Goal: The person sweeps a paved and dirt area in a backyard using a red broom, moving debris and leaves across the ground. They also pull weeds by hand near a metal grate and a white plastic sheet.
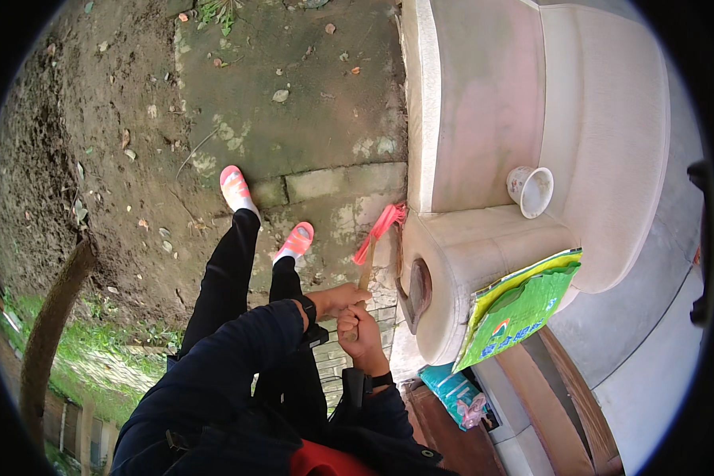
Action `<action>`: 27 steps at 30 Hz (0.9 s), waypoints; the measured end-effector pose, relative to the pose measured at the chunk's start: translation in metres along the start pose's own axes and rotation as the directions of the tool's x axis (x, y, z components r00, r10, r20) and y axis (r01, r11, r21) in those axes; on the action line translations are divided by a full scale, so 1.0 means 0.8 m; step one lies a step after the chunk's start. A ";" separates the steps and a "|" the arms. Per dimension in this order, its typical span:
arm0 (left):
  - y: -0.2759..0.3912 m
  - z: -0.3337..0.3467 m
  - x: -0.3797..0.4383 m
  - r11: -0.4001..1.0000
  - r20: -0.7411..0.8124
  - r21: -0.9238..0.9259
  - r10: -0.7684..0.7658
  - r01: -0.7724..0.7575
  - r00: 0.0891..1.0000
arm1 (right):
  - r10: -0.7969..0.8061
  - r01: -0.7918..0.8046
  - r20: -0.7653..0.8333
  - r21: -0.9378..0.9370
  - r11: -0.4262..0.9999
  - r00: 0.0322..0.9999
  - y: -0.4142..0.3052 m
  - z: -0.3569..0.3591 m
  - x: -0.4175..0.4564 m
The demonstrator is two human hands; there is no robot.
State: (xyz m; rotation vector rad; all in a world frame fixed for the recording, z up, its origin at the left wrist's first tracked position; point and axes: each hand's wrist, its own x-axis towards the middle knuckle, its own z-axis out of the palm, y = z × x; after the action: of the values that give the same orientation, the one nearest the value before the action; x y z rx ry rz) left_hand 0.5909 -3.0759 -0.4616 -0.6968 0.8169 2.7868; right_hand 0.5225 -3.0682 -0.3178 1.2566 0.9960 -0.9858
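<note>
Both hands grip a wooden stick (366,268), one close to the other. My left hand (338,298) closes on it nearer the far end, while my right hand (362,334) wraps around the near end. Red plastic strips or sheeting (382,229) is attached at the stick's far end. That red end is low, close to the front corner of a beige sofa (482,238); whether it touches the sofa, I cannot tell. Dark bands with small devices sit on both wrists.
On the sofa seat stands a white patterned pot (529,190). A green and yellow printed sack (520,315) drapes over the armrest. Near it lies a teal bag (452,392). Mossy paving (297,113) with fallen leaves meets bare soil (119,178). A tree trunk (53,327) rises at left.
</note>
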 end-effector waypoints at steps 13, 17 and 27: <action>0.078 0.073 -0.103 0.991 -0.155 -0.129 -0.063 0.043 0.986 | -0.108 0.054 -0.092 -0.456 0.888 0.990 0.073 0.005 -0.100; 0.083 0.024 -0.100 0.939 -0.262 -0.320 0.037 -0.123 0.964 | -0.024 0.024 0.046 -0.009 1.000 0.999 0.036 0.056 -0.040; 0.098 -0.141 -0.417 0.853 -0.715 -0.404 -0.068 -0.332 0.695 | -0.256 0.254 0.198 0.035 0.967 0.946 -0.005 0.376 0.121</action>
State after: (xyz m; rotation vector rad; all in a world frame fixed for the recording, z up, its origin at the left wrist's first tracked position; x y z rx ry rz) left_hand 0.9071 -3.2085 -0.3501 -1.9798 0.1584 2.8522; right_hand 0.5595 -3.3723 -0.3963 1.0270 1.0110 -1.2932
